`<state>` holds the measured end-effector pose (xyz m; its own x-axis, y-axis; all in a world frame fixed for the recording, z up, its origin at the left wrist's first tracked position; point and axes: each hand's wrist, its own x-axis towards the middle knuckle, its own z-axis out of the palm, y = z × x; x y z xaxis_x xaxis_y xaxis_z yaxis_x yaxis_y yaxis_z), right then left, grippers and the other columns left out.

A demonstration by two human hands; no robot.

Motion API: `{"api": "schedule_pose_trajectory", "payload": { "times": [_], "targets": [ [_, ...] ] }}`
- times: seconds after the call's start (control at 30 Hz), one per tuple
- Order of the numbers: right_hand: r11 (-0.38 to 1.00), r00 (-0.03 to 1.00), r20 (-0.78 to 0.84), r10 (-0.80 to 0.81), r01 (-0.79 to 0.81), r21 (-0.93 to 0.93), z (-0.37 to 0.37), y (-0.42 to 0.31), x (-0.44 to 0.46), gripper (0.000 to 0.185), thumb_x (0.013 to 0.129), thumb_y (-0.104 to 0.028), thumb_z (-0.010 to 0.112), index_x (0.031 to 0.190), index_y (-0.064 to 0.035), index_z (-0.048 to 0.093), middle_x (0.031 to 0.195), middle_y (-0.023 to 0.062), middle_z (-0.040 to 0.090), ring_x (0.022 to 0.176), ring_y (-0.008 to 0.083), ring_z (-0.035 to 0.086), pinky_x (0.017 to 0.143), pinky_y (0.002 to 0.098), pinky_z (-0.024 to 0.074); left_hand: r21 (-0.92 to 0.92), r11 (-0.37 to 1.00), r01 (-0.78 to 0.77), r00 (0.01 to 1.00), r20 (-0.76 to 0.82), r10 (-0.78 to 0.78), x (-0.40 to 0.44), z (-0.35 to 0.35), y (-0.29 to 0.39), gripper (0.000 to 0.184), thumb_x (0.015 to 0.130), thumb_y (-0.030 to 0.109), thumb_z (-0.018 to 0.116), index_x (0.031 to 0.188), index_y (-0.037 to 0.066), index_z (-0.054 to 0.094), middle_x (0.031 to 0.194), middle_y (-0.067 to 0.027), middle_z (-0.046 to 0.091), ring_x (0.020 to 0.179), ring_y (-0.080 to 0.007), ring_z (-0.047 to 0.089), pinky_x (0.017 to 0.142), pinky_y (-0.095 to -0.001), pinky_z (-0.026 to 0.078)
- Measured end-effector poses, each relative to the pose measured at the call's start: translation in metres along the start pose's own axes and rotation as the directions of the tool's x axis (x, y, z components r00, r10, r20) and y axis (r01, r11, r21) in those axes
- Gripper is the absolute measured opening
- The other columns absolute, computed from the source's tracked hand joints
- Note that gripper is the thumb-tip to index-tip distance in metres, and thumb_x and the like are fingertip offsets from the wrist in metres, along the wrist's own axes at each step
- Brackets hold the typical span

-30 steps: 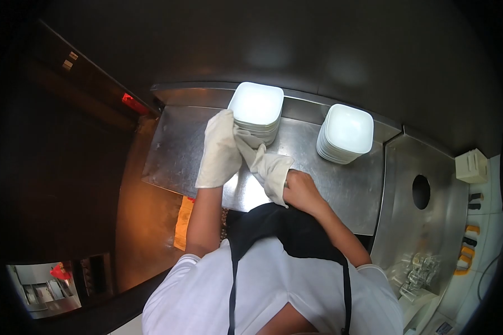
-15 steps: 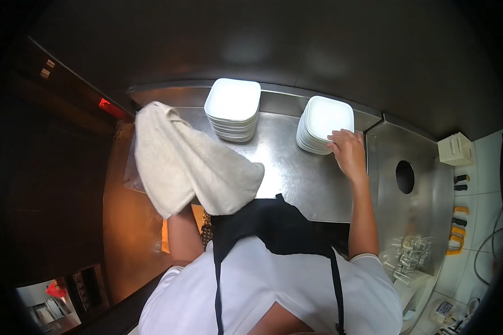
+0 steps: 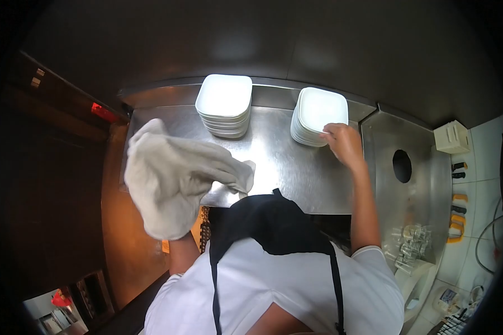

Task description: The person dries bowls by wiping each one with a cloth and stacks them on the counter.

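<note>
A pale cloth towel drapes over my left hand and hides its fingers; only my left forearm shows below it. The towel hangs in the air above the left part of the steel counter, its edge blurred by motion. My right hand pinches the near right rim of the top white square plate on the right stack. The thumb and fingers are closed at that rim, and the plate still lies on the stack. A second stack of white square plates stands to the left, touched by neither hand.
To the right is a steel surface with a round dark hole. Several clear glasses stand near its front. Knives with yellow and black handles and a white holder line the right wall.
The towel has swung down and bunched together with my left hand. My right fingers have gone from resting spread on the plate's corner to pinching its rim.
</note>
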<state>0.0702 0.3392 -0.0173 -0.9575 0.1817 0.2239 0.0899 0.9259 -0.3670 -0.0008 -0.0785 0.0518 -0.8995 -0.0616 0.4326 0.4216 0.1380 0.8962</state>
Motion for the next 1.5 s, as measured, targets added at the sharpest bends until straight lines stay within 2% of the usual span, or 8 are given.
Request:
{"api": "schedule_pose_trajectory", "payload": {
  "times": [0.27,0.37,0.67,0.93,1.03,1.23,1.37,1.5],
  "targets": [
    [0.984,0.996,-0.084,0.02,-0.004,0.177,-0.025,-0.008,0.008,0.022,0.099,-0.019,0.065,0.102,-0.0004,0.076,0.099,0.0202,0.074,0.092,0.0382,0.071,0.083,0.0425,0.0537,0.357,0.907,-0.222,0.973,0.135,0.185,0.021,0.005,0.017,0.028,0.098,0.018,0.058,0.119,0.001,0.066,0.119,-0.0147,0.066,0.107,-0.0267,0.062,0.09,-0.0368,0.05],
    [0.905,0.958,-0.202,0.205,-0.107,0.411,-0.008,0.001,-0.003,0.023,0.101,-0.019,0.065,0.106,0.0018,0.074,0.1,0.0151,0.076,0.095,0.0327,0.072,0.084,0.0394,0.0548,0.082,0.994,0.077,0.997,-0.026,-0.075,-0.001,0.014,0.022,0.033,0.104,0.013,0.056,0.134,0.0,0.056,0.119,-0.0093,0.063,0.114,-0.0185,0.059,0.1,-0.0309,0.049],
    [-0.129,0.676,-0.197,0.71,0.399,0.908,-0.059,0.05,-0.043,0.043,0.109,-0.017,0.049,0.144,0.0064,0.043,0.148,0.0222,0.05,0.141,0.0391,0.046,0.108,0.0687,0.049,-0.133,0.99,0.038,0.89,-0.446,-0.094,0.019,0.029,0.015,0.022,0.1,0.01,0.062,0.119,0.001,0.064,0.108,-0.0064,0.067,0.103,-0.0165,0.066,0.09,-0.0274,0.054],
    [0.569,0.835,-0.31,0.454,-0.004,0.822,-0.049,-0.034,-0.083,0.02,0.103,-0.014,0.061,0.111,0.0021,0.07,0.111,0.0131,0.072,0.104,0.0295,0.068,0.093,0.0456,0.0556,-0.253,0.956,0.147,0.987,0.105,-0.124,0.001,0.058,0.022,0.029,0.1,0.016,0.063,0.124,0.0,0.058,0.115,-0.0091,0.061,0.108,-0.0173,0.062,0.094,-0.031,0.052],
    [0.856,0.898,-0.416,-0.147,0.326,0.401,-0.037,-0.123,-0.064,0.008,0.089,-0.006,0.074,0.096,-0.0017,0.076,0.098,0.0114,0.074,0.099,0.0282,0.07,0.09,0.0423,0.055,-0.223,0.95,0.219,0.918,0.377,-0.123,-0.007,0.078,0.021,0.034,0.1,0.019,0.063,0.127,0.0,0.055,0.118,-0.0104,0.059,0.112,-0.0176,0.059,0.096,-0.0325,0.052],
    [0.715,0.751,-0.311,-0.582,0.655,0.243,-0.027,-0.156,-0.044,0.033,0.083,-0.017,0.081,0.113,-0.0056,0.075,0.132,0.0191,0.068,0.128,0.0365,0.061,0.112,0.0526,0.0446,-0.091,0.985,0.147,0.834,0.546,-0.074,-0.013,0.054,0.01,0.052,0.104,0.03,0.061,0.145,0.001,0.047,0.141,-0.0145,0.053,0.129,-0.0216,0.055,0.106,-0.0334,0.049],
    [0.509,0.896,-0.373,-0.24,0.443,0.738,0.004,-0.126,-0.023,0.087,0.083,-0.049,0.08,0.152,-0.0058,0.049,0.163,0.0238,0.037,0.148,0.0368,0.043,0.118,0.0515,0.0361,-0.03,0.999,-0.031,0.897,0.44,0.041,-0.009,0.05,0.034,0.051,0.09,0.025,0.074,0.134,0.0,0.061,0.13,-0.0206,0.062,0.128,-0.0345,0.056,0.109,-0.0416,0.046],
    [0.006,0.998,0.037,-0.04,-0.037,0.999,0.069,-0.128,-0.02,0.07,0.084,-0.031,0.081,0.142,0.0002,0.059,0.144,0.0183,0.058,0.132,0.0274,0.057,0.111,0.0423,0.0445,-0.027,0.998,-0.064,0.912,0.403,0.069,-0.006,0.047,0.049,0.05,0.092,0.024,0.073,0.134,0.0,0.061,0.129,-0.0196,0.062,0.128,-0.0326,0.056,0.109,-0.0404,0.046]
  ]
}}
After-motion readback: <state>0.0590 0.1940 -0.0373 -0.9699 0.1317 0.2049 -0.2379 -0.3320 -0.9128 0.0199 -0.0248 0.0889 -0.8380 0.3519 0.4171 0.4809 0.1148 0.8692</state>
